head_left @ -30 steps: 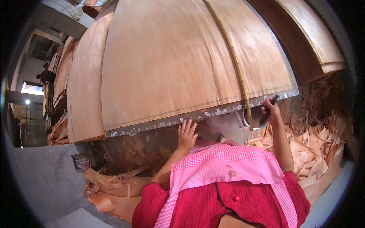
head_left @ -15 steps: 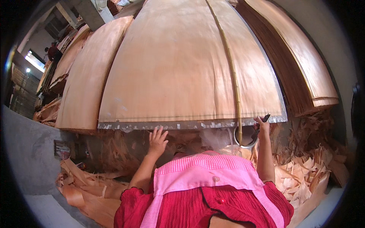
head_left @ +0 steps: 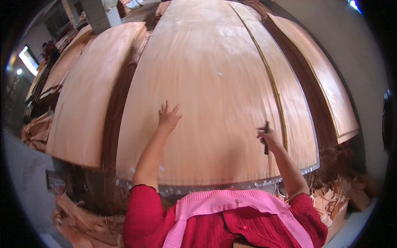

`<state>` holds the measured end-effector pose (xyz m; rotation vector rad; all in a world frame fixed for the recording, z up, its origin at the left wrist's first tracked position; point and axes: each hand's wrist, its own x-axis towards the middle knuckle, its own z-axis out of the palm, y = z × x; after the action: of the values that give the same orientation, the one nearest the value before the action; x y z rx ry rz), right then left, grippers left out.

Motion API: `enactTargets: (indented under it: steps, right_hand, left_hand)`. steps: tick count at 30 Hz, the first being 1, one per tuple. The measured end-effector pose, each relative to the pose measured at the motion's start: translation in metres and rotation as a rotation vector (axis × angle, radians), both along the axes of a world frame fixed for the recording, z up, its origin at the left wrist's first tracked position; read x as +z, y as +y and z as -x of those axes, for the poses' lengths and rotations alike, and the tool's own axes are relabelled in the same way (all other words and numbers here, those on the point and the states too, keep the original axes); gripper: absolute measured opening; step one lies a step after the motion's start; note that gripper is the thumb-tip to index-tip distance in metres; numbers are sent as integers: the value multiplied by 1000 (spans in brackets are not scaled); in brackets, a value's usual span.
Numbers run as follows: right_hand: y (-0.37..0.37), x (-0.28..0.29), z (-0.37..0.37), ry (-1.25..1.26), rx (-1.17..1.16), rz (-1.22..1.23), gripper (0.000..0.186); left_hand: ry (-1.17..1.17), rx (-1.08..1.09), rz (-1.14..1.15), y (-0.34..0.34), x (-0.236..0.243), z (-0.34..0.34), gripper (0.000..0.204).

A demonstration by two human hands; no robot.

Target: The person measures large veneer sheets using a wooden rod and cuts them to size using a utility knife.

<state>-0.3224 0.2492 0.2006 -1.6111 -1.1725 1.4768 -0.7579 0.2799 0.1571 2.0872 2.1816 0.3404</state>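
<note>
A wide, pale wood veneer sheet [head_left: 202,111] spreads out in front of me, its near edge along a grey table edge [head_left: 173,189]. Over its left part reaches my left hand [head_left: 168,118], fingers spread and holding nothing; whether it touches the sheet I cannot tell. My right hand [head_left: 269,137] is closed round a black utility knife [head_left: 266,146] above the right part of the sheet. Just right of that hand, a long thin bamboo stick [head_left: 276,93] lies lengthwise on the veneer.
Stacks of veneer stand on the left [head_left: 89,95] and the right [head_left: 316,68]. Torn veneer scraps [head_left: 331,202] lie on the floor at both sides. A grey wall [head_left: 343,58] runs along the right. Far left, a person [head_left: 51,50] is by other stacks.
Both hands have moved forward from the near table edge to over the veneer sheet. The knife has gone along in my right hand. My view has shifted, showing the table edge lower.
</note>
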Motion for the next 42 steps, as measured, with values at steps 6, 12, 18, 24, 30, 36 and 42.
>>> enactTargets:
  steps: [6,12,18,24,30,36,42]
  right_hand:
    - [190,-33,166,-219,251,35,17]
    - [402,-41,308,-236,370,-45,15]
    - [492,-90,363,-620,352,-94,34]
    - [466,-58,329,-992,618,-96,35]
    - [298,-75,84,-1302,309,-234,25]
    - [3,-35,-113,-1267,-244,95,39]
    - [-123,-35,-127,-1085,-99,57,37]
  left_hand:
    - [-175,-98,-154,75,-62,-24,46]
    - [-342,-110,-219,78,-69,-25,36]
    - [-499,-120,-124,76,-63,-14,38]
    - [-439,-80,-156,76,-61,-11,35]
    - [-300,-54,-228,77,-66,-19,38]
    - [-82,-21,-206,57,-38,-24,44]
    - [27,-250,57,-93,-44,-99,60]
